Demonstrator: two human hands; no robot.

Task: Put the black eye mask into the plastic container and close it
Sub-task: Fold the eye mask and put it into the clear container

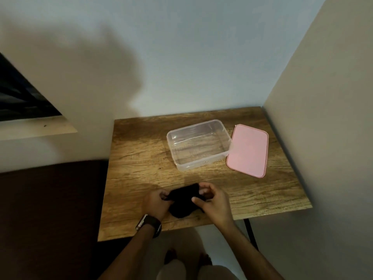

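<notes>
From the head camera, a small wooden table (141, 158) stood in the corner of a room, its far edge against a pale wall and its right edge close to another wall. Near the table's front edge, about midway along it, lay the black eye mask (182, 201), bunched up and resting on the wood. The left hand (155, 202) was closed on the mask's left end, fingers curled around the fabric or its strap, and a dark-strapped watch (148, 224) sat on that wrist. The right hand (213, 201) gripped the mask's right end, with the thumb pressed on top and the fingers pinching the upper right edge of the cloth. Both forearms reached in from the bottom of the view over the front edge. Toward the table's far right corner stood the clear plastic container (198, 144), open and empty, upright, with its long side turned at a slight angle to the table's edges. Just beside it on the right, its left edge partly behind the container's right wall so that contact could not be told, lay the pink lid (249, 150), flat on the wood near the right edge. The container and lid were well apart from the mask and the hands.
</notes>
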